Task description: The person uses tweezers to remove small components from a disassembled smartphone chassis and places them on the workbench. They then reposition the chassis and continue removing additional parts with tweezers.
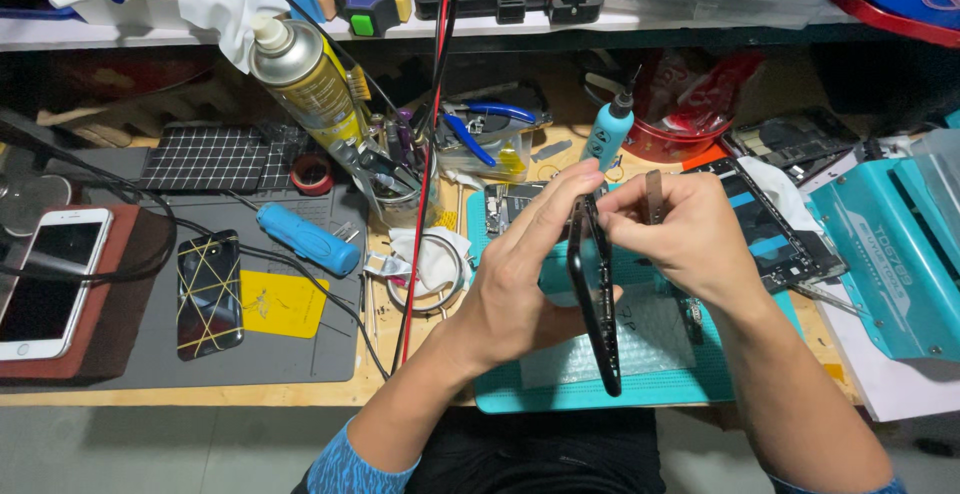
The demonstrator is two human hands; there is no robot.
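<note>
Above a cluttered wooden workbench [300,394] and its teal mat [700,379], 2 bare hands hold a black phone [596,294] on edge. The left hand [520,274] cradles its side, fingers closed around it; the right hand [685,234] pinches the upper end while gripping a thin metal tool [654,194].
</note>
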